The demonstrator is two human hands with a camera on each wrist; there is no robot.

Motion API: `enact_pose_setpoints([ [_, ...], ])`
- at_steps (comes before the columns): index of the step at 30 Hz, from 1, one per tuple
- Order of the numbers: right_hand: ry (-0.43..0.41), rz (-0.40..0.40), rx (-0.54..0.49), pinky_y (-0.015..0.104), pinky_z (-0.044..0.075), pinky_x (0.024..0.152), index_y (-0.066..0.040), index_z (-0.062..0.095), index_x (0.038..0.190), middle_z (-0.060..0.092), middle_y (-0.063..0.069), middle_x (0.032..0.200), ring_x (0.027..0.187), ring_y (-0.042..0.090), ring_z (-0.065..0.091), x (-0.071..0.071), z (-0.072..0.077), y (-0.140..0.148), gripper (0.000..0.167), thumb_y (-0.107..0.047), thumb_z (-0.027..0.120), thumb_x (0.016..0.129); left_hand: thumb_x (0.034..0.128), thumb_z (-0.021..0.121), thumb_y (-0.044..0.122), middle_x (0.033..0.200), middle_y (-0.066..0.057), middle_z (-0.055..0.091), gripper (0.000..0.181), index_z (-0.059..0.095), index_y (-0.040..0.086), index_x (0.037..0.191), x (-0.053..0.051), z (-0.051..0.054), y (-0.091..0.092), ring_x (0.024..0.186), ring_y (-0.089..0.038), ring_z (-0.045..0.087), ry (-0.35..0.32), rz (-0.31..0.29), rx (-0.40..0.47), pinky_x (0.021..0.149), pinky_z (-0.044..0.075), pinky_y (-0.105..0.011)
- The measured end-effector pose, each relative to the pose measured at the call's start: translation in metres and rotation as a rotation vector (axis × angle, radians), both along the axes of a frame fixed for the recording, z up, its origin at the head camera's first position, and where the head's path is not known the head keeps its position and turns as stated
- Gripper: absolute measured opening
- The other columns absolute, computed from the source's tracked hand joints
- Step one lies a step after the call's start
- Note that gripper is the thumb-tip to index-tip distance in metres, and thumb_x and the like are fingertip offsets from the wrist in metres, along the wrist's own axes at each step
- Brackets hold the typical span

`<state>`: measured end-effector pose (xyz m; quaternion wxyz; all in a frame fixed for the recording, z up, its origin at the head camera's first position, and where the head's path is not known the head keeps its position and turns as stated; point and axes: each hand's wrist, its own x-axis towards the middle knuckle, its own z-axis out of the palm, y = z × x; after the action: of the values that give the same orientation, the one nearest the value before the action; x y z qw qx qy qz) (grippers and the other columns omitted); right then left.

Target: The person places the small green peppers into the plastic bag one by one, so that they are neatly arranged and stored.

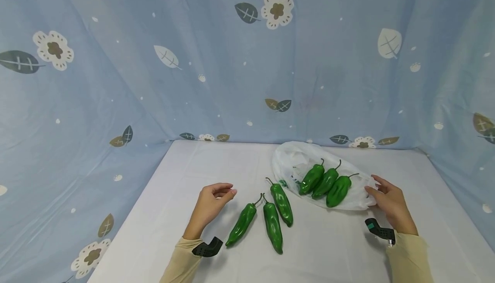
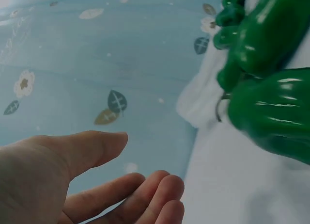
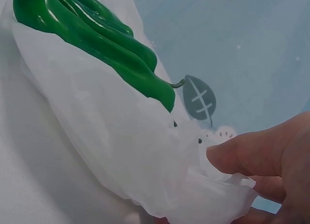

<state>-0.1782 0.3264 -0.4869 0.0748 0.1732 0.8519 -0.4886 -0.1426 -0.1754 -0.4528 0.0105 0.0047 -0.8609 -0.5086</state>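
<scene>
A white plastic bag (image 1: 353, 199) lies flat on the table with three green peppers (image 1: 326, 183) side by side on top of it. My right hand (image 1: 389, 200) pinches the bag's right edge; in the right wrist view, the thumb (image 3: 249, 151) is on the near side of the crumpled plastic and the fingers are partly hidden behind it. Three more green peppers (image 1: 273, 227) lie on the table left of the bag, stems pointing away. Left of them, my left hand (image 1: 212, 203) hovers with loosely bent fingers (image 2: 162, 192) and holds nothing.
A white cloth covers the table (image 1: 328, 248). Behind it and along both sides hangs a blue curtain (image 1: 216, 81) printed with flowers and leaves. Each wrist wears a black strap-like device, seen on the left (image 1: 208, 247) and right (image 1: 380, 230).
</scene>
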Motion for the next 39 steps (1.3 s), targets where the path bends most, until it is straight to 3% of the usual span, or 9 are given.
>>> enact_pose_setpoints([
  [5,0.006,0.012,-0.001,0.012,0.046,0.066,-0.002,0.021,0.164,0.026,0.040,0.158,0.127,0.043,0.043,0.000,0.000,0.001,0.072,-0.035,0.050,0.107,0.0928,0.079,0.027,0.103,-0.005,0.079,0.035,0.076,0.002,0.118,0.009,-0.009,-0.004,0.094,-0.014,0.073,-0.016,0.010,-0.007,0.083,0.057,-0.027],
  [13,-0.008,-0.001,-0.007,0.012,0.045,0.066,-0.003,0.020,0.164,0.025,0.039,0.159,0.129,0.043,0.043,0.000,0.000,0.001,0.072,-0.035,0.050,0.107,0.0918,0.080,0.027,0.102,-0.005,0.078,0.036,0.077,0.002,0.117,0.015,-0.018,-0.006,0.093,-0.015,0.073,-0.029,0.009,-0.020,0.080,0.057,-0.024],
  [21,-0.011,-0.002,-0.008,0.011,0.044,0.066,-0.002,0.021,0.164,0.024,0.039,0.159,0.131,0.045,0.042,-0.001,-0.001,0.001,0.072,-0.034,0.050,0.107,0.0919,0.079,0.030,0.101,-0.006,0.078,0.037,0.076,0.002,0.117,0.019,-0.027,-0.002,0.092,-0.015,0.073,-0.055,-0.031,-0.047,0.075,0.057,-0.023],
  [27,-0.012,-0.004,-0.003,0.012,0.044,0.068,-0.002,0.021,0.164,0.024,0.040,0.160,0.132,0.045,0.043,-0.001,0.000,0.002,0.071,-0.033,0.049,0.107,0.0931,0.078,0.031,0.101,-0.009,0.078,0.041,0.075,-0.002,0.118,0.021,-0.031,0.003,0.086,-0.015,0.074,-0.071,-0.093,-0.054,0.071,0.057,-0.024],
  [35,-0.043,-0.023,0.009,0.024,0.049,0.082,-0.006,0.022,0.165,0.027,0.038,0.160,0.134,0.045,0.042,-0.002,-0.002,-0.001,0.071,-0.035,0.051,0.107,0.0925,0.078,0.030,0.100,-0.007,0.078,0.041,0.075,-0.001,0.118,0.022,-0.034,0.003,0.086,-0.014,0.074,-0.092,-0.119,-0.112,0.073,0.058,-0.027],
  [39,-0.027,-0.021,0.019,0.017,0.046,0.076,-0.006,0.022,0.165,0.029,0.038,0.159,0.133,0.044,0.041,-0.001,0.000,0.000,0.070,-0.033,0.050,0.107,0.0921,0.079,0.029,0.099,-0.006,0.078,0.041,0.074,-0.001,0.119,0.021,-0.034,0.006,0.086,-0.014,0.074,-0.086,-0.142,-0.113,0.073,0.058,-0.025],
])
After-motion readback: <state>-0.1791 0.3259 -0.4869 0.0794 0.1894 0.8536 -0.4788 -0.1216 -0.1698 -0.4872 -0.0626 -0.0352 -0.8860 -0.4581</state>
